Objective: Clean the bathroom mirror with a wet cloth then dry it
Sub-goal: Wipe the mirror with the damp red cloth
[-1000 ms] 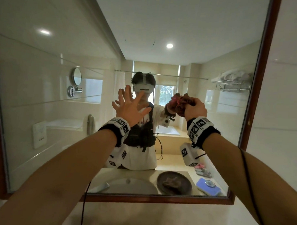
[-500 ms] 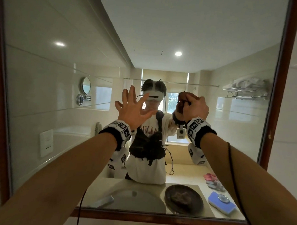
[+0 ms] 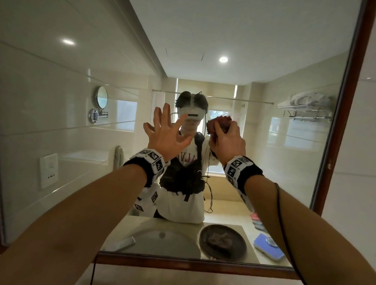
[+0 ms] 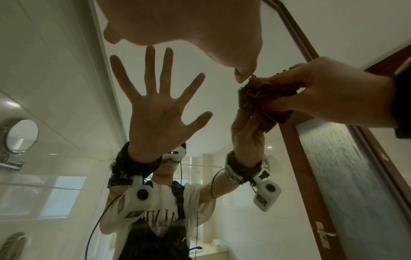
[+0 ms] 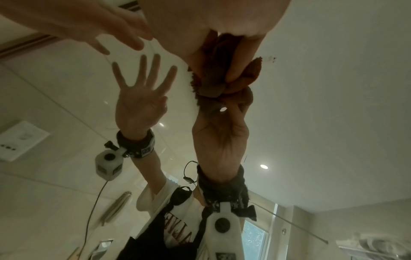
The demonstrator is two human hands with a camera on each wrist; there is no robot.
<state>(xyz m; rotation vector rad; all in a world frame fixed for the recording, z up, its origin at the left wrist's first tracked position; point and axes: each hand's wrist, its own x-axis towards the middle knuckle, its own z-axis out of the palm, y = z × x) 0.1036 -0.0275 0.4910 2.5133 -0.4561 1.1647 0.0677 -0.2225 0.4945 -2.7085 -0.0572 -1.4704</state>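
On the far left I see the dark wooden frame of the bathroom mirror, and in the glass a white wall socket and a round shaving mirror on its arm, both reflections. Moving in, my left hand is raised before the glass with its fingers straight and spread, holding nothing; from the left wrist view its fingertips sit very close to their own reflection, but I cannot tell whether they touch the glass. Just beside it, to the right, my right hand has its fingers curled round a bunched reddish-brown cloth, and the right wrist view shows the cloth meeting its reflection, so it is pressed on the mirror near the middle. Low in the reflection lie the counter with its sink basin, a dark round plate carrying a second dark cloth, and further right a blue scale. At the upper right the glass reflects a towel rack with white towels piled on it.
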